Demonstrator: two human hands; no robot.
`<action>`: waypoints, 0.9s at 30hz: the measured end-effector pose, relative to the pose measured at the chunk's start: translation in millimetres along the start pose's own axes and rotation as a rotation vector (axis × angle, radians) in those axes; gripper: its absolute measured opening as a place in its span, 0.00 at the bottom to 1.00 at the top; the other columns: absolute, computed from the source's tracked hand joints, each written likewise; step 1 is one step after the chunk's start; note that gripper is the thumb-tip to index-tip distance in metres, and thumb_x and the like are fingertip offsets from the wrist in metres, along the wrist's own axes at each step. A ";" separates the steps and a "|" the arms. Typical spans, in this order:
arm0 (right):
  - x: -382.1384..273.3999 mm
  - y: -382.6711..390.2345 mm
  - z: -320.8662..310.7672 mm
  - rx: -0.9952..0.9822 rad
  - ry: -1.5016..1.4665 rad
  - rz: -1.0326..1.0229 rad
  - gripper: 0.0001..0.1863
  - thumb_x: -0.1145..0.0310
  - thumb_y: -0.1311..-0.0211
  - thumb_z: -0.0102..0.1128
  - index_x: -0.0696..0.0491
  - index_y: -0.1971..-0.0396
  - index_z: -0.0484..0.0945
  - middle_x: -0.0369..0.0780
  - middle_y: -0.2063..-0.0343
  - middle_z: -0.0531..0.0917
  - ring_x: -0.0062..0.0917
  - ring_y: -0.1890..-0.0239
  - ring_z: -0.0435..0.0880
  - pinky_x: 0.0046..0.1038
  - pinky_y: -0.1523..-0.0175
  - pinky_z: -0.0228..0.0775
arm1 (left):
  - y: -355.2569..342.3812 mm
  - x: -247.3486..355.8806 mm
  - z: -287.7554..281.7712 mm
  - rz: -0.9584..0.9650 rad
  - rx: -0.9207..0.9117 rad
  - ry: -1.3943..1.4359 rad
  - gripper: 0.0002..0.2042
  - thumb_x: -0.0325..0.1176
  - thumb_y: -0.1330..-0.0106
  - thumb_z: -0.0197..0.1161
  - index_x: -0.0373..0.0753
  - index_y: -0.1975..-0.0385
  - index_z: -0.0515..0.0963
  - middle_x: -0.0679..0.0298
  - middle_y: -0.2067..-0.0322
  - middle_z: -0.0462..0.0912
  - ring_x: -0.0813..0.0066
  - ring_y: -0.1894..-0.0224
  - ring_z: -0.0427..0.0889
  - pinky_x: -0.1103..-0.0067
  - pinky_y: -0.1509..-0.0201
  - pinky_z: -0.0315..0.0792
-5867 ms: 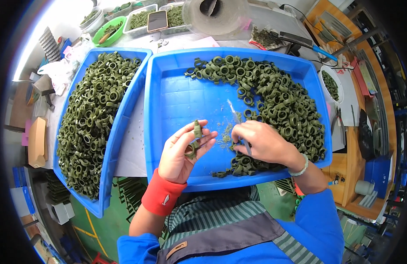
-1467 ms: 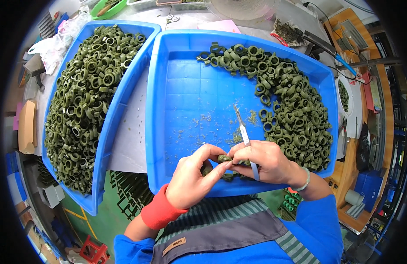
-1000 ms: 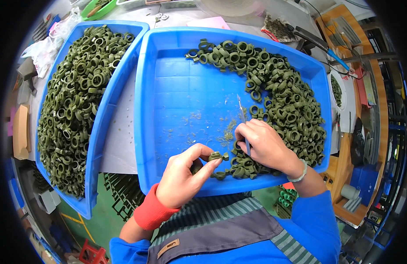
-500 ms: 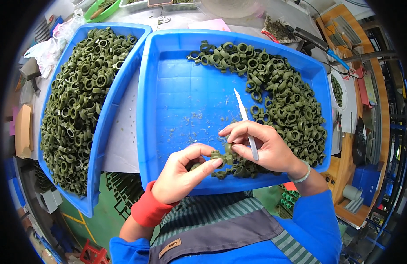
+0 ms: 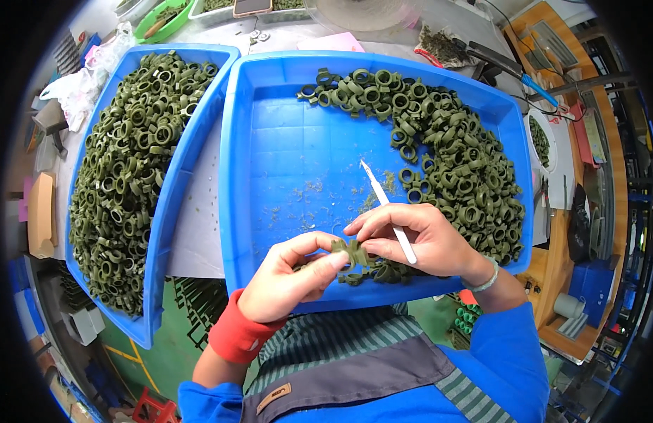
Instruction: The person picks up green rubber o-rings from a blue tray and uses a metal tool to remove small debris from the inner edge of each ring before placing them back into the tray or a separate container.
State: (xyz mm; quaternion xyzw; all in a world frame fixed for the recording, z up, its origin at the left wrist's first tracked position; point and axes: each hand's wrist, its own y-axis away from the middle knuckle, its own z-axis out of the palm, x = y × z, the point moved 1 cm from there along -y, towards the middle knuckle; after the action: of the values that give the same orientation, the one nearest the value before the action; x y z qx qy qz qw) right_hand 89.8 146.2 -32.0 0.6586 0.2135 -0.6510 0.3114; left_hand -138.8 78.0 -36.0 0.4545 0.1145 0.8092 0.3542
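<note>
My left hand (image 5: 284, 278), with a red wristband, pinches an olive-green ring-shaped plastic part (image 5: 352, 251) between thumb and fingers above the near side of a blue tray (image 5: 231, 169). Close on its right, my right hand (image 5: 436, 240) is closed around a slim white-handled craft knife (image 5: 380, 192). The blade points away from me, up and left over the tray floor. Fingertips of the right hand are at the ring part, but whether they press on it is hard to tell. More such rings (image 5: 467, 169) lie along the tray's far and right sides, some under my hands.
A second blue tray (image 5: 157, 240) heaped with green rings (image 5: 125, 183) stands at the left. Thin green shavings (image 5: 309, 189) dot the main tray's floor. Behind it lie a pink sheet (image 5: 333, 42), a phone (image 5: 252, 7) and a blue-handled tool (image 5: 538, 84).
The knife has swung, its tip moving left and nearer. My right fingers have shifted slightly left, and the ring part in my left hand has turned.
</note>
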 end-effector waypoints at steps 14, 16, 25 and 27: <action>-2.7 3.9 6.1 -0.039 0.000 0.189 0.12 0.66 0.30 0.63 0.59 0.56 0.81 0.38 0.63 0.86 0.16 0.65 0.86 0.20 0.66 0.80 | -1.5 -5.8 10.9 -0.076 -0.055 0.044 0.08 0.35 0.26 0.61 0.37 0.56 0.79 0.75 0.76 0.72 0.92 0.77 0.63 0.88 0.77 0.54; -4.8 -0.3 5.8 -0.018 0.013 0.122 0.12 0.67 0.33 0.66 0.58 0.55 0.81 0.41 0.60 0.87 0.21 0.63 0.88 0.23 0.63 0.81 | -2.7 -9.1 6.1 -0.056 0.004 0.160 0.10 0.38 0.25 0.60 0.37 0.57 0.79 0.74 0.76 0.72 0.91 0.78 0.64 0.88 0.77 0.54; -5.7 -2.3 -2.9 0.006 0.548 -0.418 0.16 0.78 0.47 0.73 0.56 0.57 0.82 0.45 0.56 0.87 0.35 0.57 0.89 0.30 0.53 0.83 | -2.0 -6.5 2.3 -0.017 0.019 0.301 0.12 0.39 0.22 0.52 0.37 0.52 0.74 0.60 0.61 0.80 0.86 0.74 0.67 0.91 0.80 0.57; -1.8 -0.7 -1.9 0.018 0.544 -0.391 0.15 0.79 0.46 0.72 0.57 0.57 0.82 0.45 0.56 0.87 0.34 0.57 0.89 0.29 0.53 0.84 | -0.3 -3.3 3.7 -0.018 0.017 0.284 0.12 0.38 0.22 0.51 0.37 0.52 0.74 0.59 0.60 0.80 0.85 0.74 0.68 0.92 0.80 0.58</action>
State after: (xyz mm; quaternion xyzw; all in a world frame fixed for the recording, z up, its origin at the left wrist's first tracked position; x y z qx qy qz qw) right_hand 90.6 148.3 -30.4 0.7576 0.4054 -0.5004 0.1062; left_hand -134.5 75.4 -36.2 0.3373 0.1745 0.8612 0.3380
